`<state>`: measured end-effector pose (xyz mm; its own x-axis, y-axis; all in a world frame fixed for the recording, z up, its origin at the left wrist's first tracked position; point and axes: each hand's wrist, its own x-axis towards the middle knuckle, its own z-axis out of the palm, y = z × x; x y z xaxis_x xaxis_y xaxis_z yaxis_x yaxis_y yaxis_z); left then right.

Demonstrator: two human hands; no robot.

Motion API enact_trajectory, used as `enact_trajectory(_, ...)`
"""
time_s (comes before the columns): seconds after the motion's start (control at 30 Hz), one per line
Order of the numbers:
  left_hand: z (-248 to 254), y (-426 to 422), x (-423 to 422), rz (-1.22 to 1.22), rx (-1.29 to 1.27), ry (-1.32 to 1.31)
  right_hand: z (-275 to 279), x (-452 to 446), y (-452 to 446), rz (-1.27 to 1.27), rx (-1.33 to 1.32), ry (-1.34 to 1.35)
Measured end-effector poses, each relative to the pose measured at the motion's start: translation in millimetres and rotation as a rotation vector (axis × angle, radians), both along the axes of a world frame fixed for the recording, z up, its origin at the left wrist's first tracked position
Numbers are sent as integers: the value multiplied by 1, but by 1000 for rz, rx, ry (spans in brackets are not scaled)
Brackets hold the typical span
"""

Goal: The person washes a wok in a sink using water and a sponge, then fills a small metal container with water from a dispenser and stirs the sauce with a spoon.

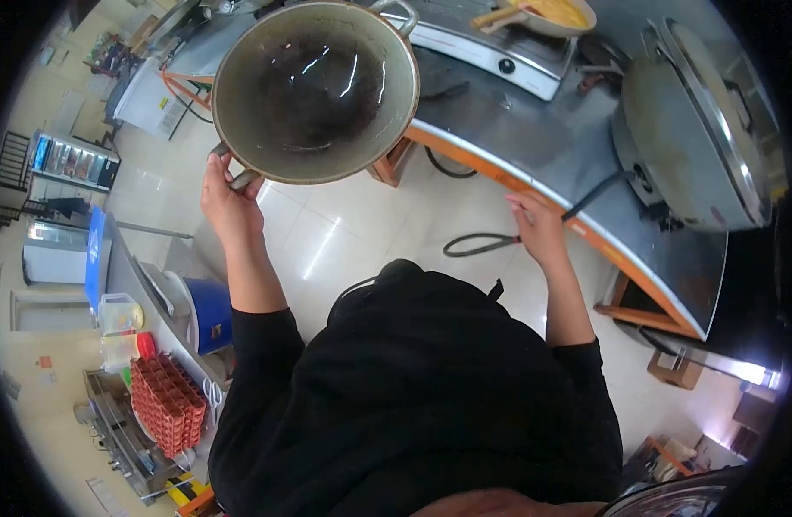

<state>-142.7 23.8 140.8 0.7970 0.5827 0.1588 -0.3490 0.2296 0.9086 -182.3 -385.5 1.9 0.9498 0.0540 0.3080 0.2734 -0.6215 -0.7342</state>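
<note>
A large wok [314,95] with a dark, wet-looking inside hangs over the floor at the upper left, its far handle near the counter. My left hand [232,191] is closed round its near handle. At the right, my right hand [538,226] is beside the counter's orange edge, close to a black cable [482,246]. Its fingers look curled together, but whether they hold anything is too unclear to tell.
The metal counter [534,142] bears a gas stove [499,65], a pan of yellow food [555,12] and a big lidded cooker [689,138]. Left are red egg trays [168,403], plastic jugs [120,314] and a blue bin [211,314].
</note>
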Motion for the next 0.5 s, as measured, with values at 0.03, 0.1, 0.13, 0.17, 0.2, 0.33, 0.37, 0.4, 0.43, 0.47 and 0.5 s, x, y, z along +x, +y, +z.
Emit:
enact_trajectory(0.03, 2, 1, 20, 13, 11, -7, 0, 27, 10, 56, -63, -84)
enact_trajectory(0.1, 3, 7, 58, 18, 30, -26, 8, 77, 29, 143, -94, -7)
enact_trajectory(0.13, 2, 13, 81, 11, 39, -34, 8, 101, 38, 179, -105, 38)
enact_trajectory(0.17, 2, 16, 109, -1, 48, -45, 3, 128, 46, 181, -111, 42)
enact_trajectory(0.2, 4, 20, 136, -40, 52, -56, -2, 154, 55, 178, -118, 37)
enact_trajectory(0.33, 17, 34, 257, -133, 49, -105, -5, 228, 92, 103, -32, 107)
enact_trajectory(0.37, 21, 36, 290, -135, 43, -107, -10, 247, 99, 105, 4, 128)
enact_trajectory(0.4, 27, 36, 323, -150, 55, -113, -5, 262, 105, 86, 58, 153)
enact_trajectory(0.43, 34, 34, 352, -166, 70, -114, -2, 272, 111, 66, 117, 181)
enact_trajectory(0.47, 39, 31, 381, -186, 89, -118, -1, 281, 118, 42, 179, 205)
enact_trajectory(0.5, 42, 25, 410, -163, 101, -131, -5, 290, 122, 14, 175, 152)
